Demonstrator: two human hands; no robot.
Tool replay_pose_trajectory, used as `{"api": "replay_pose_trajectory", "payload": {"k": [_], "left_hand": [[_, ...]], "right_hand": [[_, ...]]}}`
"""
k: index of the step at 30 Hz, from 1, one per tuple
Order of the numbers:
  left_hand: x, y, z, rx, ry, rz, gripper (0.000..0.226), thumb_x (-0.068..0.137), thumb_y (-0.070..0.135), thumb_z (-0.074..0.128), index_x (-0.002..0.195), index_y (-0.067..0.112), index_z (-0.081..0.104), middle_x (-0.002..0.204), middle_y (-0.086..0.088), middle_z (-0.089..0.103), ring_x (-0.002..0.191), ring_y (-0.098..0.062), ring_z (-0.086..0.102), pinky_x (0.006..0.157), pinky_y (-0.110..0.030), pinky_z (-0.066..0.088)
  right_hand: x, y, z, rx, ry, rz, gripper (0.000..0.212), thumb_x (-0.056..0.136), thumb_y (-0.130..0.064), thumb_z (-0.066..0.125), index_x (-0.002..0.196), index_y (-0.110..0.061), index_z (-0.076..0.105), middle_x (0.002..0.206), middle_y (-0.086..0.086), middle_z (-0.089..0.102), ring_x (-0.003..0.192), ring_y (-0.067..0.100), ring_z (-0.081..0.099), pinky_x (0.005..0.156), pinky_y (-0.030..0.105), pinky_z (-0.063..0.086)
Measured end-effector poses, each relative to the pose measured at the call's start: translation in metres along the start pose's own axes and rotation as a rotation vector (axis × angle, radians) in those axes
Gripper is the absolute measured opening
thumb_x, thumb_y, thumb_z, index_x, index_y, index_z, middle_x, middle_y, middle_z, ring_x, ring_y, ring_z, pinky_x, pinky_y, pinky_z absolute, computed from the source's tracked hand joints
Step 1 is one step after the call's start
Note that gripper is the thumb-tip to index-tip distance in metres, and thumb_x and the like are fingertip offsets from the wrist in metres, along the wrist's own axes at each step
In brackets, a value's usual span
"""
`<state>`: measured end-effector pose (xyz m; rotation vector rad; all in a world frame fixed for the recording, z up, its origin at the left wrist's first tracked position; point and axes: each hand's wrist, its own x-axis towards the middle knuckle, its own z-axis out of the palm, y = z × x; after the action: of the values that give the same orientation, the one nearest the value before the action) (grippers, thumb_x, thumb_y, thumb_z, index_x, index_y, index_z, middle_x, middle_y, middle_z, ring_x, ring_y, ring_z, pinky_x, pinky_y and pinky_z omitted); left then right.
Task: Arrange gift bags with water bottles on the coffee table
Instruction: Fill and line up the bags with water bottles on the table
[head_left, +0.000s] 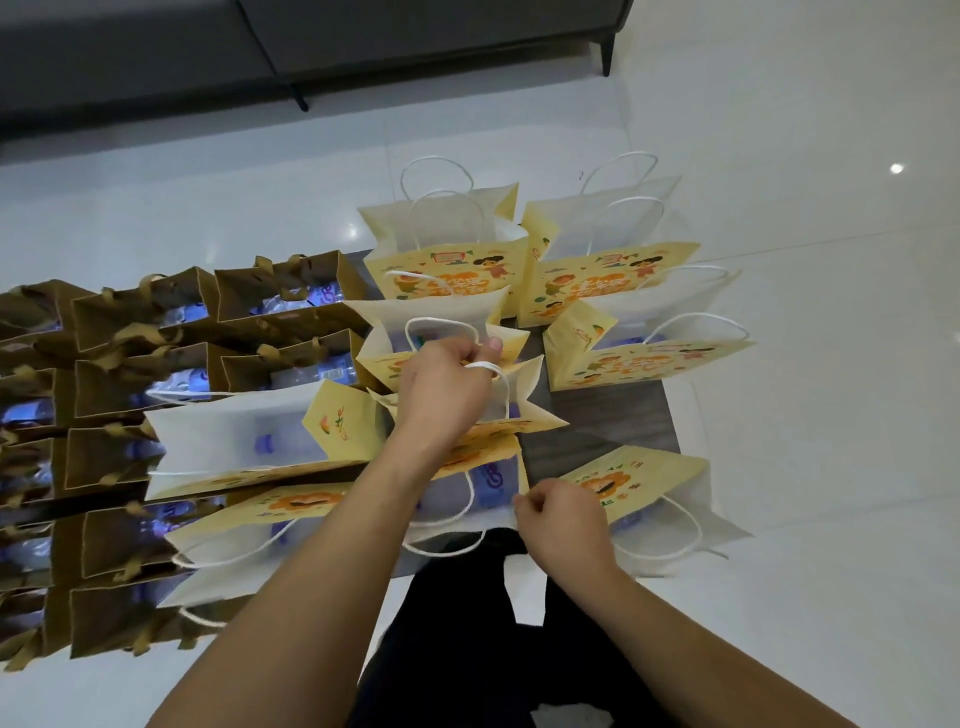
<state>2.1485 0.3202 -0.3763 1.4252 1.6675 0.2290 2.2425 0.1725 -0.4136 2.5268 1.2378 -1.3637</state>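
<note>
Yellow gift bag (511, 410) is being positioned: left hand (447, 384) grips its cord handle (485, 367), right hand (563, 514) pinches a nearer bag's rim (467, 527); next, square it into the row.

Left hand (447, 379) has a yellow bag's (467, 364) white handle (441, 325) pinched, right hand (563, 514) grips the near bag's (467, 499) rim. Brown bags (156, 364) with bottles (322, 296) crowd the table's (613, 415) left.

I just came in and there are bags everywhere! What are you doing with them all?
A person is setting out gift bags on a dark coffee table. The left hand holds the white cord handle of a yellow cartoon bag, and the right hand pinches the rim of a nearer one. Brown bags with water bottles fill the left side.
</note>
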Motion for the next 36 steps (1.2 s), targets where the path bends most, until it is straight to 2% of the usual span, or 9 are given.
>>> {"api": "replay_pose_trajectory", "payload": {"k": [6, 9, 14, 22, 25, 27, 30, 33, 36], "left_hand": [[0.002, -0.017, 0.005, 0.081, -0.01, 0.005, 0.038, 0.099, 0.047, 0.056, 0.073, 0.022, 0.07, 0.069, 0.005, 0.065, 0.076, -0.018, 0.061, 0.073, -0.038, 0.049], [0.004, -0.019, 0.004, 0.154, -0.028, 0.049, 0.022, 0.096, 0.041, 0.061, 0.086, 0.027, 0.074, 0.083, 0.007, 0.07, 0.086, -0.017, 0.062, 0.079, -0.036, 0.05], [-0.007, -0.02, 0.003, 0.395, -0.101, 0.199, 0.01, 0.091, 0.037, 0.068, 0.1, 0.036, 0.073, 0.097, 0.01, 0.069, 0.087, -0.012, 0.059, 0.07, -0.028, 0.042], [-0.031, -0.015, -0.009, 0.375, 0.007, 0.23, 0.036, 0.083, 0.013, 0.065, 0.116, 0.028, 0.07, 0.101, 0.003, 0.072, 0.096, -0.019, 0.063, 0.071, -0.026, 0.035], [-0.032, -0.022, -0.016, 0.355, 0.003, 0.232, 0.062, 0.076, 0.007, 0.068, 0.135, 0.024, 0.058, 0.13, 0.0, 0.057, 0.124, -0.019, 0.047, 0.095, -0.027, 0.038], [-0.035, -0.033, -0.027, 0.229, 0.09, 0.173, 0.07, 0.073, 0.005, 0.069, 0.138, 0.025, 0.05, 0.144, 0.002, 0.043, 0.134, -0.018, 0.036, 0.11, -0.034, 0.035], [-0.033, -0.05, -0.04, 0.07, 0.314, -0.017, 0.057, 0.082, 0.006, 0.068, 0.132, 0.027, 0.051, 0.142, 0.003, 0.046, 0.133, -0.018, 0.039, 0.11, -0.043, 0.04], [-0.026, -0.066, -0.037, 0.133, 0.298, -0.179, 0.048, 0.094, 0.028, 0.065, 0.138, 0.019, 0.05, 0.146, -0.004, 0.048, 0.135, -0.022, 0.041, 0.109, -0.044, 0.04], [-0.024, -0.077, -0.034, 0.238, 0.259, -0.188, 0.053, 0.095, 0.041, 0.062, 0.141, 0.015, 0.05, 0.144, -0.007, 0.052, 0.133, -0.025, 0.045, 0.105, -0.042, 0.044]], "right_hand": [[-0.02, 0.015, -0.029, 0.125, 0.318, -0.129, 0.021, 0.099, -0.03, 0.059, 0.112, -0.021, 0.073, 0.104, -0.006, 0.072, 0.096, 0.013, 0.058, 0.078, 0.029, 0.042], [-0.032, 0.032, -0.044, 0.056, 0.5, -0.241, 0.018, 0.091, -0.02, 0.071, 0.109, -0.02, 0.076, 0.106, -0.005, 0.073, 0.106, 0.017, 0.061, 0.083, 0.029, 0.042], [-0.033, 0.054, -0.055, 0.025, 0.529, -0.264, 0.016, 0.089, -0.019, 0.072, 0.105, -0.016, 0.077, 0.104, -0.002, 0.074, 0.106, 0.025, 0.063, 0.087, 0.032, 0.044], [0.013, -0.013, -0.069, 0.066, 0.02, -0.288, 0.047, 0.096, -0.027, 0.061, 0.142, -0.022, 0.054, 0.136, 0.0, 0.061, 0.123, 0.02, 0.057, 0.099, 0.032, 0.045], [0.037, -0.031, -0.065, 0.035, -0.108, -0.245, 0.051, 0.094, -0.018, 0.058, 0.144, -0.022, 0.052, 0.137, 0.005, 0.063, 0.122, 0.025, 0.059, 0.098, 0.035, 0.05], [0.044, -0.033, -0.063, 0.113, -0.13, -0.193, 0.051, 0.092, -0.016, 0.06, 0.142, -0.024, 0.055, 0.134, 0.003, 0.064, 0.119, 0.022, 0.061, 0.094, 0.033, 0.051], [0.046, -0.036, -0.062, 0.375, -0.045, -0.18, 0.056, 0.094, -0.023, 0.063, 0.146, -0.03, 0.045, 0.121, -0.006, 0.061, 0.109, 0.016, 0.056, 0.095, 0.033, 0.047], [0.056, -0.046, -0.061, 0.318, -0.015, -0.257, 0.078, 0.093, -0.038, 0.064, 0.156, -0.042, 0.018, 0.144, -0.003, 0.051, 0.127, 0.022, 0.052, 0.106, 0.045, 0.046], [0.067, -0.055, -0.055, 0.123, -0.067, -0.171, 0.067, 0.095, -0.046, 0.06, 0.153, -0.036, 0.027, 0.134, 0.004, 0.06, 0.119, 0.03, 0.059, 0.095, 0.041, 0.05]]}}
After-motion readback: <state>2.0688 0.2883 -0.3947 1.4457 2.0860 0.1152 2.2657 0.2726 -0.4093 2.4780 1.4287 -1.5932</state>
